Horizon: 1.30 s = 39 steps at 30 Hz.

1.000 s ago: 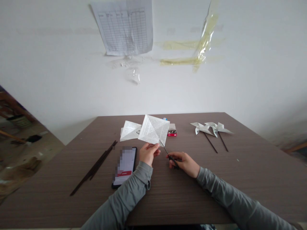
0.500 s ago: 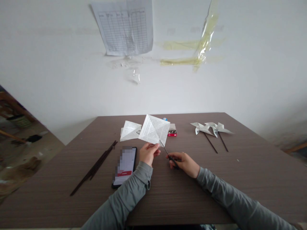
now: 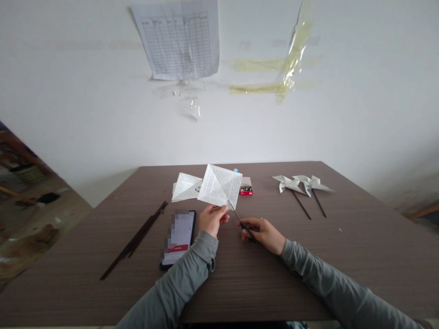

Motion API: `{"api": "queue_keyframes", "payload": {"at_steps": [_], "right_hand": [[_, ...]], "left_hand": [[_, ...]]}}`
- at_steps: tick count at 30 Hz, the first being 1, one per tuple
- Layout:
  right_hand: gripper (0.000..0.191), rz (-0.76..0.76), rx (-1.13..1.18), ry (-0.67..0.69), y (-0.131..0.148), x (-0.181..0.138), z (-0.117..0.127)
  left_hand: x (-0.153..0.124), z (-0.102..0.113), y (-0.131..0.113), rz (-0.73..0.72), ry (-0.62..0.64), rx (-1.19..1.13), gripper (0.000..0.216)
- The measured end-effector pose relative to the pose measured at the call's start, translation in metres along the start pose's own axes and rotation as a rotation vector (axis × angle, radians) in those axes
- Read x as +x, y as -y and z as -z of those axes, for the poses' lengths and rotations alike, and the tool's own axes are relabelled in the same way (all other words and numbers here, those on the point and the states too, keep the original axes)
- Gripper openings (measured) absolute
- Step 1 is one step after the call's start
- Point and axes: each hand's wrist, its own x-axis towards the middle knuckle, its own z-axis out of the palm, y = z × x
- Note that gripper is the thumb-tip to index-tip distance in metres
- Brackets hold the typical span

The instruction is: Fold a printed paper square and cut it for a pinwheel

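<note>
A square sheet of printed paper (image 3: pixel 219 185), creased along its diagonals, is held above the table by my left hand (image 3: pixel 212 219), which pinches its lower edge. My right hand (image 3: pixel 262 233) is closed around the dark handles of a pair of scissors (image 3: pixel 247 230). The scissors' blades reach up to the paper's lower right corner and lie along a diagonal crease. Behind the paper, more printed paper squares (image 3: pixel 185 186) lie on the table, partly covered. A small red and white box (image 3: pixel 246 192) with small metal pieces stands just right of the held sheet.
Two paper pinwheels (image 3: pixel 312 183) on dark sticks lie at the back right of the brown table (image 3: pixel 343 265). A phone (image 3: pixel 178 240) lies left of my left hand, beside several dark sticks (image 3: pixel 137 237). The white wall (image 3: pixel 240 132) rises behind the table.
The held paper has shifted very slightly to the left. Both hands and the scissors stay almost where they were.
</note>
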Motion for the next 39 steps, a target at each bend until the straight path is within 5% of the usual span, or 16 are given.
{"api": "queue_keyframes", "payload": {"at_steps": [19,39], "right_hand": [[0.091,0.003,-0.004,-0.017,0.0008,0.0015,-0.0004],[0.079,0.007,0.012,-0.042,-0.0017,0.0017,-0.0021]], "left_hand": [[-0.0034,-0.0029,-0.0024,0.029,0.005,-0.007,0.031],[0.0004,-0.0003,0.0026,0.012,0.030,0.001,0.041]]}}
